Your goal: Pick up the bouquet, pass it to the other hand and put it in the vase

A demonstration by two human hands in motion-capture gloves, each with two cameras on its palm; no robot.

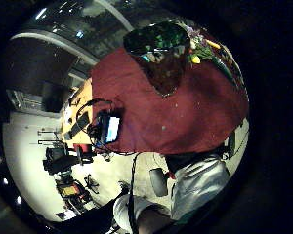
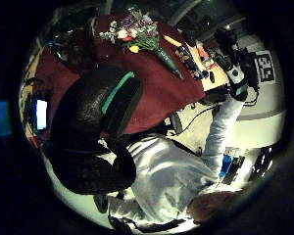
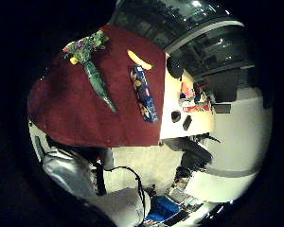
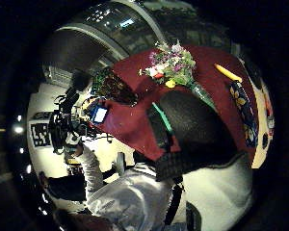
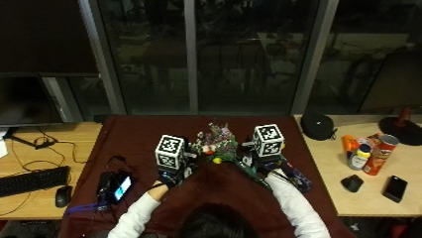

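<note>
1. From above I see the bouquet (image 5: 216,144) lying on the dark red cloth (image 5: 131,141) that covers the middle of the desk (image 5: 53,134), its flower heads toward the window and its green wrapped stem running back toward the person.
2. The left hand (image 5: 170,171) and the right hand (image 5: 264,161) sit either side of the bouquet, above the cloth — neither touches it, as far as I can tell.
3. I cannot tell the state of the left grip. The left thumb side palm view shows a black gloved thumb (image 2: 95,115) close to the lens, with nothing visible in it.
4. The right grip is the same story — I cannot tell whether it is clenched or released.
5. The vase (image 1: 158,53), dark glass, stands on the cloth at the person's left of the bouquet.
6. A patterned blue tube (image 3: 143,92) and a yellow object (image 3: 139,60) lie on the cloth to the bouquet's right.
7. A phone (image 5: 121,187) with a lit screen rests at the cloth's left edge.
</note>
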